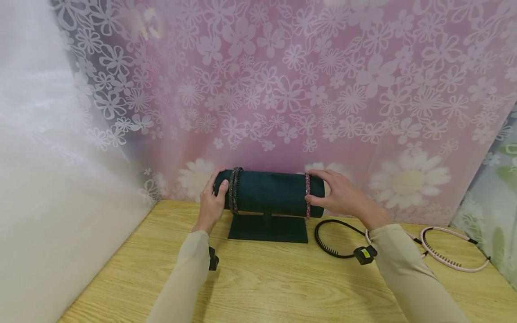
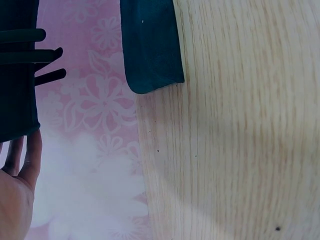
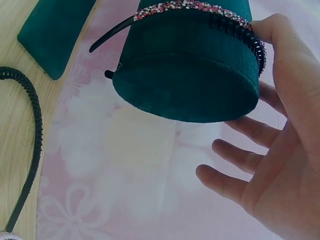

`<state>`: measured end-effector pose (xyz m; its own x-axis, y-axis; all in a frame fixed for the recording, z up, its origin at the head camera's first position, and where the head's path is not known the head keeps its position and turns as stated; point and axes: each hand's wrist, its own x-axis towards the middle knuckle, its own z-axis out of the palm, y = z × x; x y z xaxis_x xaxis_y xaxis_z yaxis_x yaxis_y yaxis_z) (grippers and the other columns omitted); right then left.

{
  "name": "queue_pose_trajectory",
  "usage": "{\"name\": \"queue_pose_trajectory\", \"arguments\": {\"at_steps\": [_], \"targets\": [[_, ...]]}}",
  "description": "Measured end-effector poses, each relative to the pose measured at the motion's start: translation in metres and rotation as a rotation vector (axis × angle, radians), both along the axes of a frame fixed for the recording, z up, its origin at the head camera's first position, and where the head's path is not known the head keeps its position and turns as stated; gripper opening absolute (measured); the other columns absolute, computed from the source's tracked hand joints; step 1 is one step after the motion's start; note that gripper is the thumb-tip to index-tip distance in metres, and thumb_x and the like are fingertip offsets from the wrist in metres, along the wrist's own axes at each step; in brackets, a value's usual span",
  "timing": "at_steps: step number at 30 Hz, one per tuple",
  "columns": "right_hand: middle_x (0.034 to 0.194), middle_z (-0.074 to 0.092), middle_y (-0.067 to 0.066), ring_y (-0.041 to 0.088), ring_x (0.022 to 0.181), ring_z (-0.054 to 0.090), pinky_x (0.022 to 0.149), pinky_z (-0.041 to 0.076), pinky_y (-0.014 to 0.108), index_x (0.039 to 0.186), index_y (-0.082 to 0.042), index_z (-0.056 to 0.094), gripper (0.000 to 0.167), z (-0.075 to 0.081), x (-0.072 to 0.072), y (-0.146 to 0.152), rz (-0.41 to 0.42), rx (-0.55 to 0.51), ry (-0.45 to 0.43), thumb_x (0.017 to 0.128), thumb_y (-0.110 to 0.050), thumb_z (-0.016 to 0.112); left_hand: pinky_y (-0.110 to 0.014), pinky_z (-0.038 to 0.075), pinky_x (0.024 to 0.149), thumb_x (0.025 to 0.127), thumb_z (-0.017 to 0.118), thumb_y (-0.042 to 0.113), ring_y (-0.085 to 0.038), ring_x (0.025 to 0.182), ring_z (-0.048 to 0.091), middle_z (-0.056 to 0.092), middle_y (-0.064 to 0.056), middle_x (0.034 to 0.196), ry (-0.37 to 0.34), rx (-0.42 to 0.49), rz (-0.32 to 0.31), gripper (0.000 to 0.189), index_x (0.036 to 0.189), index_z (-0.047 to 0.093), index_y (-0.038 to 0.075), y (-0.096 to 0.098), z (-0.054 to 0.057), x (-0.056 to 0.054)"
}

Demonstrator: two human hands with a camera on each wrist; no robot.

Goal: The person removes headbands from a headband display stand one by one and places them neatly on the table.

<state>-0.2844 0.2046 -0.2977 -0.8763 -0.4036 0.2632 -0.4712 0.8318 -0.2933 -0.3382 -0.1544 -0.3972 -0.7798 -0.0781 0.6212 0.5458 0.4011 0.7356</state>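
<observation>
A dark green velvet headband stand [image 1: 272, 193], a horizontal roll on a flat base, stands on the table. My left hand [image 1: 212, 202] grips the roll's left end, thumb in front and fingers over the top. Just right of that thumb, dark glittery headbands [image 1: 234, 193] circle the roll; their black tips [image 2: 30, 56] stick out in the left wrist view. Near the other end sits a headband with pink and silver beads [image 3: 195, 7]. My right hand [image 1: 343, 194] holds this beaded headband between thumb and index finger, while the other fingers [image 3: 225, 184] spread beside the roll's end.
Right of the stand, a black toothed headband [image 1: 317, 237] lies on the wooden table [image 1: 258, 282]. Farther right are pale pink headbands [image 1: 452, 265], partly hidden by the right forearm. A pink floral curtain [image 1: 282, 89] hangs close behind the stand.
</observation>
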Motion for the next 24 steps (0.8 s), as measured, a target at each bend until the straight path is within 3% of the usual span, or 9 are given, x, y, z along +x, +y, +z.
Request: {"name": "queue_pose_trajectory", "arguments": {"at_steps": [15, 24], "targets": [[0.159, 0.043, 0.020, 0.048, 0.143, 0.042, 0.109, 0.038, 0.070, 0.158, -0.019, 0.040, 0.075, -0.002, 0.004, 0.012, -0.016, -0.028, -0.025, 0.094, -0.047, 0.070, -0.057, 0.036, 0.118, 0.106, 0.051, 0.042, -0.022, 0.145, 0.046, 0.048, -0.004, 0.159, 0.005, 0.009, -0.003, 0.048, 0.151, 0.050, 0.024, 0.000, -0.002, -0.001], [0.143, 0.058, 0.024, 0.046, 0.128, 0.057, 0.098, 0.048, 0.065, 0.158, -0.016, 0.039, 0.076, -0.004, 0.005, 0.015, -0.012, -0.053, -0.035, 0.095, -0.044, 0.070, -0.057, 0.037, 0.117, 0.106, 0.051, 0.043, -0.023, 0.144, 0.047, 0.049, -0.003, 0.158, 0.000, 0.011, 0.003, 0.048, 0.151, 0.050, 0.025, 0.001, -0.001, 0.001]]}}
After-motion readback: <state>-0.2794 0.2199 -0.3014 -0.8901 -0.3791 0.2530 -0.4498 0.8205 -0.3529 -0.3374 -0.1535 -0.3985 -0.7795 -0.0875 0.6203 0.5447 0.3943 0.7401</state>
